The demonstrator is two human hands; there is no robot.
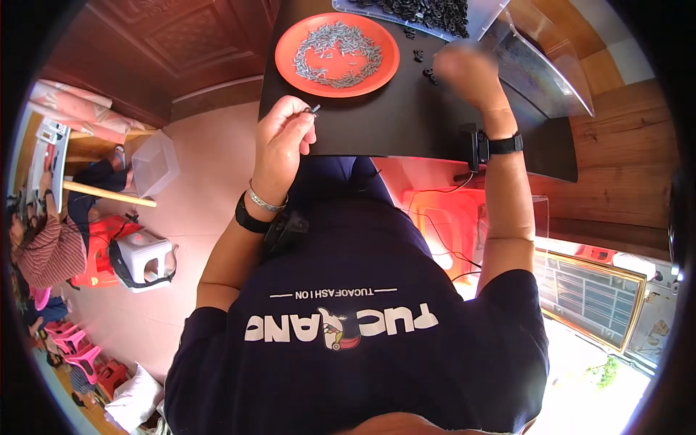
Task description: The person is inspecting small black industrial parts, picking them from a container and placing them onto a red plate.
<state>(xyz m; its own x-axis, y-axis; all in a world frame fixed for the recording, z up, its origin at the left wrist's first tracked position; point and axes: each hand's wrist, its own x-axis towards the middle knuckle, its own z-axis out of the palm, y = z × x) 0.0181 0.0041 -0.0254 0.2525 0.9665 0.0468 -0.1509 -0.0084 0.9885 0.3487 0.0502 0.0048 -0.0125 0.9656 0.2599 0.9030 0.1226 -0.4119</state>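
Note:
My left hand [287, 129] is closed in a pinch at the table's near edge. Between its thumb and fingers is a small grey metal pin-like piece [315, 109], with something dark beside it; the rest is covered by the fingers. Just beyond lies a round orange-red plate [285, 67] bearing many small grey metal pins in a rough ring. My right hand [470, 72] is over the right part of the table, its fingers smeared, so what they hold cannot be made out. Beside it are a few loose small black parts [418, 56].
A clear plastic bin [490, 16] heaped with small black parts stands at the far edge of the dark table [391, 130]. Another clear container [544, 72] is right of my right hand. Stools [145, 257] and another person [54, 246] are at the left.

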